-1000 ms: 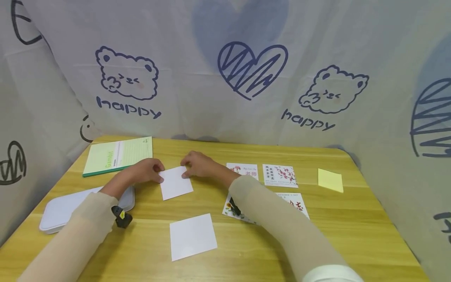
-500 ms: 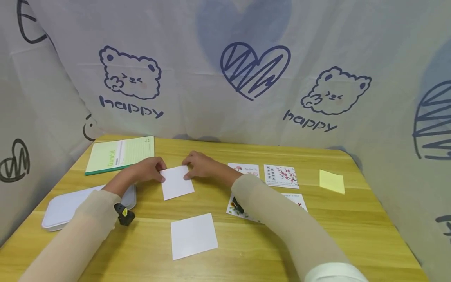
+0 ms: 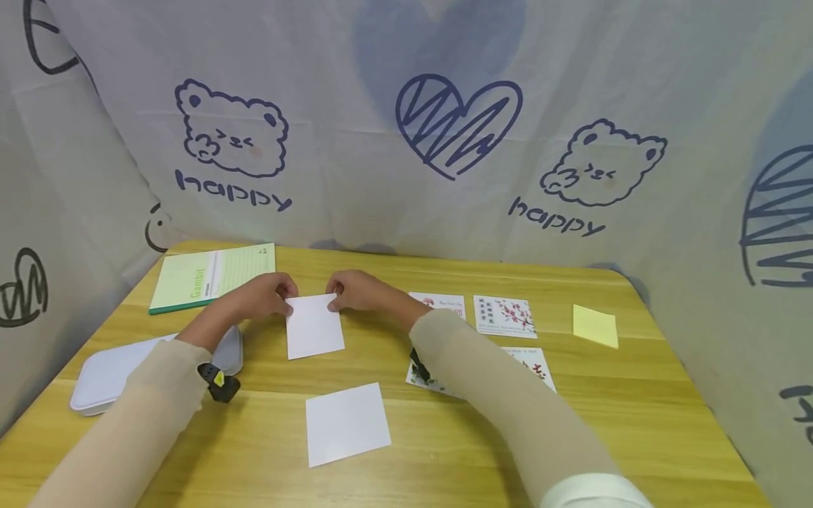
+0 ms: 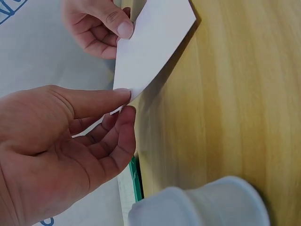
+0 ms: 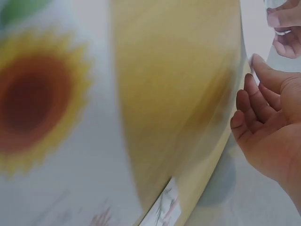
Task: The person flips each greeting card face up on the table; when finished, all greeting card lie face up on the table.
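- Where the frame is nearest, at lower centre of the head view: a plain white square sheet (image 3: 346, 424), flat on the wooden table (image 3: 635, 423), touched by neither hand.
- At lower left: a white zipped case (image 3: 108, 374), flat near the table's left edge, partly under the left forearm.
- Right of centre, under the right forearm: a printed sunflower card (image 3: 420, 374), blurred and large in the right wrist view (image 5: 42, 103); beside it another printed card (image 3: 533, 365) with red characters.
- In mid frame: the white paper card (image 3: 314, 327), its near edge on the table, its far edge lifted off the wood between both hands.
- Left hand (image 3: 263, 296): grip closed on the card's far left corner, thumb and forefinger pinching the edge, plain in the left wrist view (image 4: 123, 100).
- Right hand (image 3: 358, 291): grip on the far right corner, thumb tip (image 4: 123, 28) pressed on the card's edge, other fingers curled behind.
- Further right, in a row: two small floral cards (image 3: 504, 316), then a yellow sticky note (image 3: 595, 325) well apart near the right edge.
- At upper left of the table: a green notebook (image 3: 212, 276), flat near the far edge.
- Behind everything: a pale cloth backdrop (image 3: 406, 127) printed with bears, hearts and "happy".
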A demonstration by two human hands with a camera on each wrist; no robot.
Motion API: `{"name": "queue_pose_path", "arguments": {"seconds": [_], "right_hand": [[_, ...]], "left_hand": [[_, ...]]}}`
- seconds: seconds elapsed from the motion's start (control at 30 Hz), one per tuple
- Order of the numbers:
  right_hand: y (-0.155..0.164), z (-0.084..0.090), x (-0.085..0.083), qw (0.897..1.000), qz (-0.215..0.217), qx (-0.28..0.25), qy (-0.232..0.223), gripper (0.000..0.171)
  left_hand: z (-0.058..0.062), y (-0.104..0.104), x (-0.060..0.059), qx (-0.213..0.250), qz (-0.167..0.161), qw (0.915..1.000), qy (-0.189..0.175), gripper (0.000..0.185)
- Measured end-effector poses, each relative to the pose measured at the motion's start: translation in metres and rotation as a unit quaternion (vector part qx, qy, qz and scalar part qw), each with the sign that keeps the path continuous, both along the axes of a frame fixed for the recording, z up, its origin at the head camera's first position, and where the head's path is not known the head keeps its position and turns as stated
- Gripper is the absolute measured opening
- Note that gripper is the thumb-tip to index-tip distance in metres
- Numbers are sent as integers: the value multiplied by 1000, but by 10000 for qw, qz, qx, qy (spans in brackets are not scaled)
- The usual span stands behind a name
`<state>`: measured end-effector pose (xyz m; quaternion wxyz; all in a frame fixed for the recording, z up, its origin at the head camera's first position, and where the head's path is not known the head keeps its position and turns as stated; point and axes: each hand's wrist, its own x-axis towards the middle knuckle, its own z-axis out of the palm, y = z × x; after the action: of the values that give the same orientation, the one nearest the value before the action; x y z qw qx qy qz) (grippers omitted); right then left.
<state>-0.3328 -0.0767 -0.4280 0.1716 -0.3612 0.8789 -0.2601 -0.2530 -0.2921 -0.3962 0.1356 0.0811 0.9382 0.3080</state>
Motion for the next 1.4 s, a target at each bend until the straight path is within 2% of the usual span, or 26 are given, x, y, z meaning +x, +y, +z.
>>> {"name": "queue_pose_path", "arguments": {"seconds": [0.4,0.73,1.0,1.4], "right_hand": [[-7,1,9,9992,-245,-83,-295,26],[-6,-5,12,9991,-203,-183,-312,25],[-7,0,10,9991,-160,17,-390,22],[-6,-4,11,9996,-77,-95,-247,24]], "left_hand": [[1,-4,2,-10,14,9998,-215,28],[3,-4,4,-81,-26,9994,-326,29],[2,-4,4,-46,28,9997,-231,29],[-3,-7,3,-75,14,9997,-229,27]]}}
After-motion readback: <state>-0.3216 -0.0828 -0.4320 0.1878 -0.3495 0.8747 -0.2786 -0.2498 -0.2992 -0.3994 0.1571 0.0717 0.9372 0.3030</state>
